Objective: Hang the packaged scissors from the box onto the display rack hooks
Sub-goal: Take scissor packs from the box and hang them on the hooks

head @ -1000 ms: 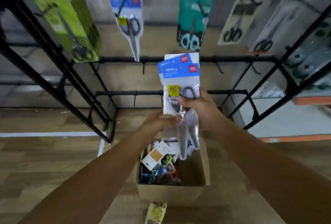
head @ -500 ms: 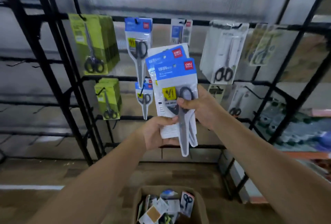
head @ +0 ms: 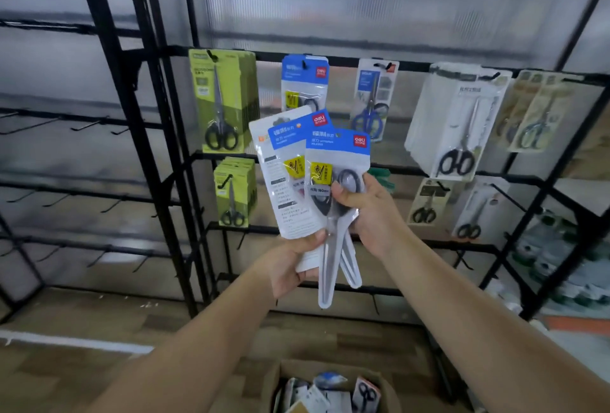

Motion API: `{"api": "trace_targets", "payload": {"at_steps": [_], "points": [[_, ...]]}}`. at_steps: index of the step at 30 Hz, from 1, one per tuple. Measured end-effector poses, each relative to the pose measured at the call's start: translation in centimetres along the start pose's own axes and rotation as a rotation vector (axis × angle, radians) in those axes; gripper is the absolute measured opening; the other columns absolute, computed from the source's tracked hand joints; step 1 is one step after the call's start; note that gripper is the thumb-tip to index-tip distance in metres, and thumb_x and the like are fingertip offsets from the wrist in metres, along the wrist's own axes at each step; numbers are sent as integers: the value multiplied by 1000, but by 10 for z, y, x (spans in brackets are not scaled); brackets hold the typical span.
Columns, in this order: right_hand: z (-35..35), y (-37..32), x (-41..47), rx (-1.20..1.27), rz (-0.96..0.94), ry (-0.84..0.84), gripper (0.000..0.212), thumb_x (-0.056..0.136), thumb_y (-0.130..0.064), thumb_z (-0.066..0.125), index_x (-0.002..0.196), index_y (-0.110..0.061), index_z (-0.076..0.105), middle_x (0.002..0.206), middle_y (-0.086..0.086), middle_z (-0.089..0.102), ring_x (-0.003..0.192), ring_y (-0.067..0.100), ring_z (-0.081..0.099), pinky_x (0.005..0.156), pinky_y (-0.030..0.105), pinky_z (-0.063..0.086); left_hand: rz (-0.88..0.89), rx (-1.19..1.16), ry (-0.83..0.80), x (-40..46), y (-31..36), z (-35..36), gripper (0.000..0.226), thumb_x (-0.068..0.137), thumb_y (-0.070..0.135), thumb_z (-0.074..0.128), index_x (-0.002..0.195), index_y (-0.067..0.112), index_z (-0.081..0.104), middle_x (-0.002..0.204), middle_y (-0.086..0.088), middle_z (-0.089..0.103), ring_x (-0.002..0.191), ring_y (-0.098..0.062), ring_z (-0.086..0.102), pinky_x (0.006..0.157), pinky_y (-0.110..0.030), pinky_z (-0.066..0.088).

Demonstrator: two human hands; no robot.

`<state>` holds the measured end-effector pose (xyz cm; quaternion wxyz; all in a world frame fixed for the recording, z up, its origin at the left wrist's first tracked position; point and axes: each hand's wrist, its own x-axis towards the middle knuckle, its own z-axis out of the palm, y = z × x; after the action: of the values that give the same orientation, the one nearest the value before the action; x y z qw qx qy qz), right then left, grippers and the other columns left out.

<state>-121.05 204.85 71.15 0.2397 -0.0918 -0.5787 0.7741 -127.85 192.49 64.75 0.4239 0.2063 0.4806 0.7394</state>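
Packs now lifted from box (head: 333, 386) to rack height. Right hand (head: 369, 214) pinches front scissors pack (head: 335, 188); left hand (head: 290, 267) grips remaining packs (head: 284, 178). Matching blue-pack hook (head: 304, 65) just above: ready to hang.

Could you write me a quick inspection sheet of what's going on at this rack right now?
Surface: black metal display rack, several hooks at left bare.
Job's things: three fanned blue-topped scissor packs in hand; open cardboard box below holds more.
Clutter: nothing seen.
Fingers: left hand grips the rear packs' lower edge; right hand pinches the front pack.
Cables: nothing seen.
Surroundings: green-carded scissors and white-carded scissors already hung; wooden floor.
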Motion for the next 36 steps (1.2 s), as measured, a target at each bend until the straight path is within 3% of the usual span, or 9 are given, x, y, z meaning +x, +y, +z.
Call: {"api": "trace_targets", "payload": {"at_steps": [4,7,14,16,20,24,28,33,36], "points": [[12,31,28,-102,82,78,15,81,2,63,89,-11,64,88,6,69,83,23,65,81,40,51,-65,-50,64,10,3,-46,41,65,17,69,105,14,64,85,2,74,74,-11,71,57,-25,56],[20,57,43,-104,148,114,13,81,2,63,87,-10,63,82,5,69,76,19,66,69,31,53,-99,-70,76,12,3,-77,38,65,15,70,102,12,66,85,-1,74,72,-13,71,55,-23,54],[67,106,80,-30,231,128,34,85,6,57,118,6,53,95,13,64,87,26,62,76,35,51,-202,-62,68,23,10,-159,24,65,14,70,89,10,72,80,-3,73,68,-14,70,55,-24,54],[78,119,88,1,242,140,31,86,8,54,117,6,52,97,15,60,89,29,59,76,36,50,-210,-51,77,26,11,-176,21,66,15,70,86,14,74,84,-3,73,73,-14,70,61,-26,55],[92,141,95,-67,262,150,31,85,10,53,114,-2,55,93,8,64,86,23,61,76,35,50,-226,-83,104,34,12,-197,41,72,31,65,107,9,67,105,-11,71,94,-23,68,75,-34,55],[95,162,95,-132,287,171,30,83,11,56,111,2,57,98,12,64,91,27,61,87,45,49,-216,-159,244,39,7,-204,55,65,43,69,109,11,66,106,-10,72,93,-22,70,68,-32,57],[78,173,97,-214,286,220,22,83,10,58,89,-12,62,83,4,66,78,21,62,74,35,48,-184,-178,369,42,0,-212,54,65,43,71,111,15,65,105,-5,72,96,-21,69,79,-38,54],[33,168,101,-298,315,331,20,85,7,58,95,-10,61,81,-1,67,72,14,64,64,25,51,-169,-177,459,45,3,-222,50,81,31,64,126,10,55,120,-10,65,108,-27,61,86,-42,49],[15,165,105,-302,340,380,28,85,6,59,112,-1,60,98,12,65,91,26,62,82,37,49,-170,-156,454,43,3,-218,47,85,30,61,127,11,54,124,-11,62,112,-27,59,78,-39,51]]}}
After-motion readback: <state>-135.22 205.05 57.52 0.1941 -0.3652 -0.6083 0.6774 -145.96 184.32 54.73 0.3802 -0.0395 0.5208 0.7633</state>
